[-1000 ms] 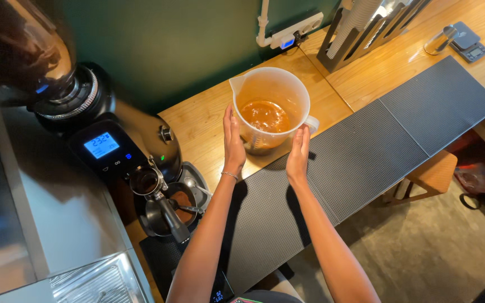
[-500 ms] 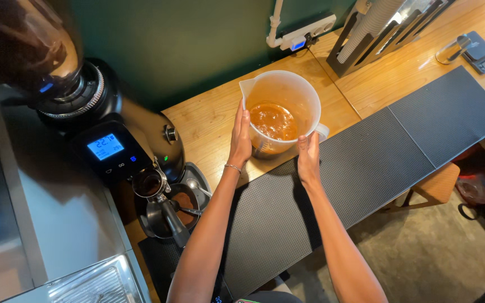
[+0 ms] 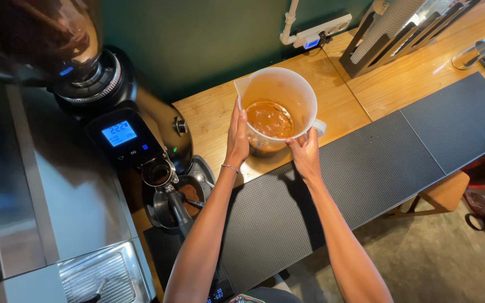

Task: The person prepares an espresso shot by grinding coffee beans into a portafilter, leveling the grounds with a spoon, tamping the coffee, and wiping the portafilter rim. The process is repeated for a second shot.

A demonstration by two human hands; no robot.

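Both hands grip jug w/ brown liquid: left hand (image 3: 237, 137) flat on its side, right hand (image 3: 305, 154) below the handle. Jug (image 3: 276, 106) now lower, closer to the body than 1 s ago, over bench (image 3: 214, 112) edge by black mat (image 3: 366, 168). Grinder (image 3: 136, 129) left.

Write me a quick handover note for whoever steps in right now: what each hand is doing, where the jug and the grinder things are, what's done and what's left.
Left hand: flat against the left side of the white plastic jug, fingers up near the spout.
Right hand: gripping the jug's right side, by the handle.
Jug: held between both hands over the wooden counter, at the edge of the black rubber mat; brown liquid in the bottom.
Grinder: to the left, display lit, portafilter resting beneath it with grounds in the basket.
Done: liquid is in the jug, portafilter looks dosed.
Left: nothing has been poured out; whether the jug rests on the counter cannot be told.
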